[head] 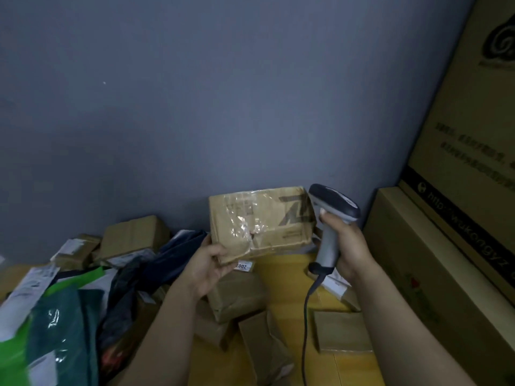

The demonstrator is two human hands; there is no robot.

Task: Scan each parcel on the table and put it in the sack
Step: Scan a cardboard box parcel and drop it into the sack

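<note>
My left hand [207, 264] grips the lower left corner of a worn cardboard parcel [262, 221], holding it up above the table with its taped face toward me. My right hand [347, 246] holds a grey barcode scanner [330, 218] by its handle, just right of the parcel, head tilted toward the box. The scanner's cable [306, 316] hangs down to the table. Several more cardboard parcels lie on the yellow table [281, 277], such as one [237, 293] under my left hand and one [341, 331] at the right. The sack cannot be made out with certainty.
A heap of plastic mailer bags, green [53, 327] and dark [164, 260], fills the left side, with small boxes [131, 236] behind it. Large cartons [446, 274] are stacked at the right. A grey wall [223, 107] stands right behind the table.
</note>
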